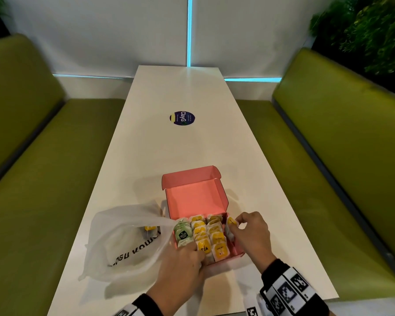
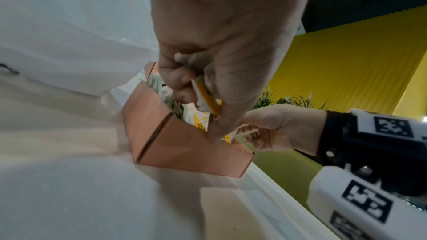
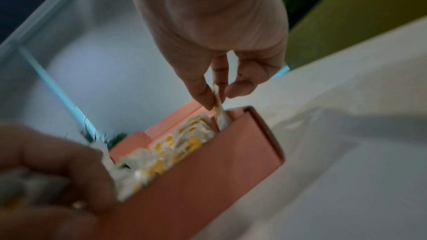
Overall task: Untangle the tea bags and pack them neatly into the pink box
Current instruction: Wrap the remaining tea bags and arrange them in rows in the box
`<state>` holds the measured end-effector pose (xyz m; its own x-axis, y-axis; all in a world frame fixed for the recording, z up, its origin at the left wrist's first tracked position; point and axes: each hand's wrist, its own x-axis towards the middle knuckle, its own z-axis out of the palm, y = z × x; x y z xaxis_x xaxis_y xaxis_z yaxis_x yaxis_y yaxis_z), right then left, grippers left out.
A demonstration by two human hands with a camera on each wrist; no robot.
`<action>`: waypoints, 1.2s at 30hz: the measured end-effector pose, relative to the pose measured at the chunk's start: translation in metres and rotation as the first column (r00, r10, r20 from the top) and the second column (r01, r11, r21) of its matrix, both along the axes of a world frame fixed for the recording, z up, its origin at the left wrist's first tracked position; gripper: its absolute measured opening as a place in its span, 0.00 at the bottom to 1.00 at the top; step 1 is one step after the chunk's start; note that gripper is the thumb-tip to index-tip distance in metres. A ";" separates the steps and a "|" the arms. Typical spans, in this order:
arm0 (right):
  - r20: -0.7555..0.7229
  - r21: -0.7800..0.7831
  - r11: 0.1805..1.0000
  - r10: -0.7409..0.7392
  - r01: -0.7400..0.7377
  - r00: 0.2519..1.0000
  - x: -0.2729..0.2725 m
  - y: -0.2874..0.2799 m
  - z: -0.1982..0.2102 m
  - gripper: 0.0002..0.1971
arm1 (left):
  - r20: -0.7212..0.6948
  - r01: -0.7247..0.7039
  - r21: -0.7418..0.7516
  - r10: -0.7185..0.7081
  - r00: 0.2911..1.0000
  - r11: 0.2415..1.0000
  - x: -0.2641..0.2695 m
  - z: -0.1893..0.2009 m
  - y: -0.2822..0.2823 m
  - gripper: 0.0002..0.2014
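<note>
The pink box (image 1: 217,195) stands open near the table's front edge, its lid tipped back. Inside stand rows of tea bags, a green-tagged row (image 1: 182,233) at the left and yellow-tagged rows (image 1: 217,238) beside it. My right hand (image 1: 234,224) pinches a yellow-tagged tea bag (image 1: 230,221) upright in the gap along the box's right wall; the right wrist view shows that tea bag (image 3: 219,116) half inside the box (image 3: 208,174). My left hand (image 1: 197,252) is at the front left corner. Its fingers (image 2: 180,79) pinch another yellow-tagged tea bag (image 2: 205,92) in the front row.
A crumpled white plastic bag (image 1: 123,242) lies just left of the box and touches it, with a few tea bags (image 1: 151,229) inside. A round dark sticker (image 1: 182,118) is on the white table (image 1: 169,151) farther back. Green benches (image 1: 55,167) flank both long sides.
</note>
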<state>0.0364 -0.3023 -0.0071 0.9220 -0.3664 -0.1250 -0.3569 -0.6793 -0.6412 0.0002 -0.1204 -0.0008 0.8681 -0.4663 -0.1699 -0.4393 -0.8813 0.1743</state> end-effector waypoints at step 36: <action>0.221 0.349 0.802 0.433 -0.485 0.874 -0.024 0.039 0.033 0.16 | -0.805 -0.813 -0.578 -0.116 0.582 -0.070 0.012 0.019 0.003 0.07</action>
